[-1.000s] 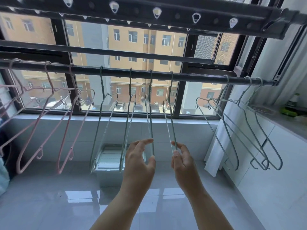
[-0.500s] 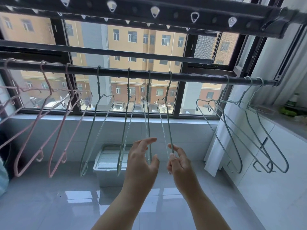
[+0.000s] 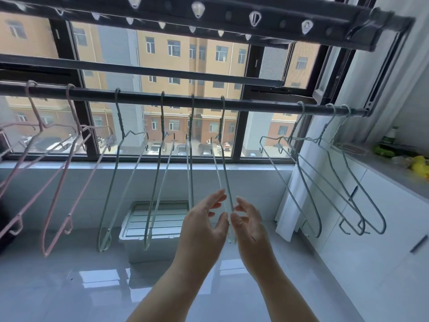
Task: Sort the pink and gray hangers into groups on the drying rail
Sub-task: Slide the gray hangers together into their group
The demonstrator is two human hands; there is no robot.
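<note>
A dark drying rail runs across the window. Pink hangers hang at its left end. Several gray hangers hang in the middle, and three more gray ones are bunched at the right end. The rightmost middle gray hanger drops down between my hands. My left hand and my right hand face each other with relaxed fingers, and both thumb tips touch that hanger's lower end. The neighbouring gray hanger passes behind my left hand.
A white lidded storage box stands on the glossy floor under the middle hangers. A white cabinet counter with yellow and green items runs along the right. A white curtain hangs beside it. An upper rack with clips is overhead.
My left hand has moved right, away from the third middle hanger to the fourth. The two hands have come closer together around it. The hangers have swung slightly.
</note>
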